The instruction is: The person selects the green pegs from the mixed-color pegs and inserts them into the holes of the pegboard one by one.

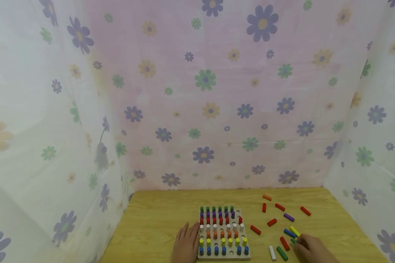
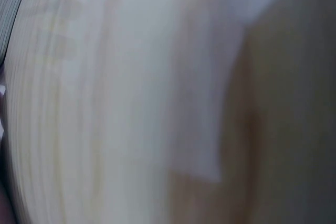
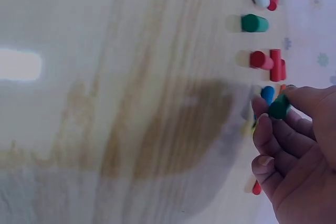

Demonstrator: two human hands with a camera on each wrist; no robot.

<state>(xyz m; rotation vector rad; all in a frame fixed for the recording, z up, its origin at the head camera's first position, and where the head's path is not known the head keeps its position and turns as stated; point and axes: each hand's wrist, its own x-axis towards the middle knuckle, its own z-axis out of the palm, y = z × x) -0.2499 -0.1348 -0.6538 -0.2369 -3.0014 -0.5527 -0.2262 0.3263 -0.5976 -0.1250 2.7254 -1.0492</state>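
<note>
A wooden pegboard (image 1: 224, 257) holds upright pegs in rows by colour: green, purple, red, white, orange, yellow and blue, with a few bare holes among them. My left hand (image 1: 185, 243) lies flat on the table with its fingertips against the board's left edge. In the left wrist view, mostly blurred wood shows. Over at the loose pegs, my right hand (image 1: 311, 248) pinches a green peg (image 3: 279, 107) between thumb and fingertips, its round end showing in the right wrist view. Close to these fingers lie a yellow peg (image 1: 294, 231) and a blue peg (image 1: 289, 233).
Loose pegs are scattered right of the board, among them a white peg (image 1: 272, 252), another green peg (image 1: 282, 253), a purple peg (image 1: 289, 217), an orange peg (image 1: 267, 197) and several red ones. Flowered cloth (image 1: 217, 120) encloses the wooden table (image 1: 158, 208) at the back and sides.
</note>
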